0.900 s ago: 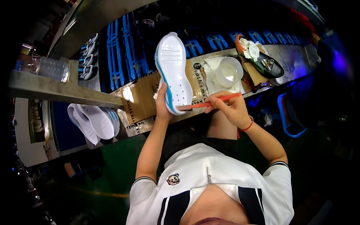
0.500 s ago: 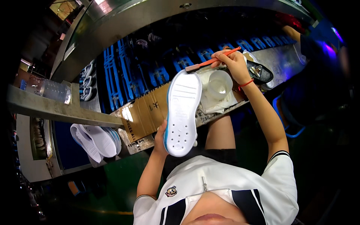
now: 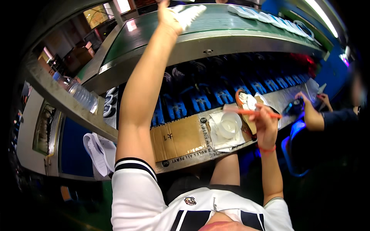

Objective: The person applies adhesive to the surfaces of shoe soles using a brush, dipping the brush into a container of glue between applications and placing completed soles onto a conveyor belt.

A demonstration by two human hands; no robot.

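My left arm is stretched far forward. At its end my left hand [image 3: 169, 18] grips a white shoe sole [image 3: 191, 16], seen edge-on over the green conveyor belt [image 3: 154, 32]; some of its fingers are hidden. Closer to me, on the right, my right hand [image 3: 265, 125] is closed round the orange handle of a brush [image 3: 250, 112]. The brush's pale, blurred head points left, above a clear plastic cup [image 3: 230, 124]. That cup stands on crumpled white paper [image 3: 219, 144] beside a flat cardboard sheet [image 3: 179, 138].
Further white soles [image 3: 269, 19] line the belt's far right. White soles [image 3: 98, 154] also lie at lower left, below a metal bar [image 3: 69, 102] with a plastic bottle [image 3: 83, 94]. Blue shoe-shaped pieces [image 3: 200, 100] fill the shelf under the conveyor. Another person's arm [image 3: 314, 115] is at right.
My left hand has carried the white sole from in front of me up and forward to the conveyor. My right hand has moved right and nearer me with the brush, away from the sole.
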